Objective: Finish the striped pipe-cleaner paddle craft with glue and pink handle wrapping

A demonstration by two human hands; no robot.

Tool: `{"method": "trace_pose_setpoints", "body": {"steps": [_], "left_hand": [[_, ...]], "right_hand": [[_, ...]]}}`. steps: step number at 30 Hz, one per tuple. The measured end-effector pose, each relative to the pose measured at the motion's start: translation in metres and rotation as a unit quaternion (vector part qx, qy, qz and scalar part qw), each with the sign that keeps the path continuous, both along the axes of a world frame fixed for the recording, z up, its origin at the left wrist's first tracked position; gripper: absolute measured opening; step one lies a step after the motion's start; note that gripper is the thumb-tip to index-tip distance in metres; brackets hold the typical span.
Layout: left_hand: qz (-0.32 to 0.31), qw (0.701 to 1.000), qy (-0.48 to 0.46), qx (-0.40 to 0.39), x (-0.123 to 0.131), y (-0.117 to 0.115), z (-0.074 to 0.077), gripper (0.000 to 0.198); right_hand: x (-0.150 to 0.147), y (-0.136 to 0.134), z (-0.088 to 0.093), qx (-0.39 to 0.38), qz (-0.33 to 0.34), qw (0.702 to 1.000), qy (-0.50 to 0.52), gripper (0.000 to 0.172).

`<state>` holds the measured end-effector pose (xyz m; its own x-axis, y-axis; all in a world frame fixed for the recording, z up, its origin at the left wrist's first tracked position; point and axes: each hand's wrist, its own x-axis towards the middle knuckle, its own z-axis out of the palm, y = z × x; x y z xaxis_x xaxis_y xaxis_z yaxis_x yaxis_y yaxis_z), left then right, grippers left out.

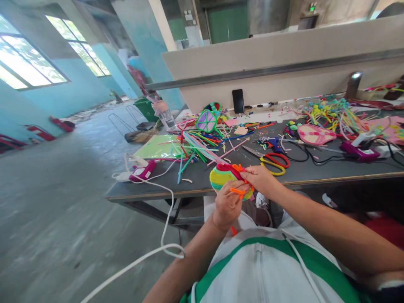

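Over the table's front edge, my left hand (pixel 229 203) grips a rounded pipe-cleaner craft piece (pixel 221 177) with yellow, teal and red bands. My right hand (pixel 259 179) pinches the piece's right side, where orange and red pipe cleaners (pixel 237 167) meet; its fingertips partly hide the spot. A bent orange pipe cleaner (pixel 237 191) sticks out by my left fingers. Just beyond my right hand lie scissors (pixel 274 162) with red and yellow handles, blades apart.
Loose pipe cleaners (pixel 198 145) lie beside a green sheet (pixel 158 146). A blue glue gun (pixel 274 144) rests behind the scissors. Purple power strips (pixel 142 170) sit at left and right; a white cable (pixel 168 210) hangs off the left edge. A phone (pixel 238 101) leans on the partition near a bottle (pixel 164 114).
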<state>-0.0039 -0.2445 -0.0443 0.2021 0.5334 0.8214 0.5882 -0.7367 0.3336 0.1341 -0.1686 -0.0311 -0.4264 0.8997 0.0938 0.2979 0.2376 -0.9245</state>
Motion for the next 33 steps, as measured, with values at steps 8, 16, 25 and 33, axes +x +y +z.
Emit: {"method": "trace_pose_setpoints", "body": {"steps": [8, 16, 25, 33], "left_hand": [[0.052, 0.995, 0.079, 0.025, -0.033, 0.015, 0.025, 0.04], [0.04, 0.951, 0.076, -0.296, -0.056, 0.049, 0.065, 0.022], [0.064, 0.919, -0.065, -0.384, -0.065, 0.07, 0.045, 0.028], [0.088, 0.922, -0.075, -0.369, -0.057, 0.076, 0.041, 0.023]], "right_hand": [[0.011, 0.018, 0.019, -0.076, 0.088, 0.992, 0.053, 0.035], [0.017, 0.017, 0.021, -0.182, 0.145, 0.956, 0.18, 0.037], [-0.004, 0.0, -0.027, -0.207, 0.094, 0.9, 0.372, 0.042], [-0.021, 0.018, -0.023, -0.2, 0.014, 0.888, 0.415, 0.021]]}}
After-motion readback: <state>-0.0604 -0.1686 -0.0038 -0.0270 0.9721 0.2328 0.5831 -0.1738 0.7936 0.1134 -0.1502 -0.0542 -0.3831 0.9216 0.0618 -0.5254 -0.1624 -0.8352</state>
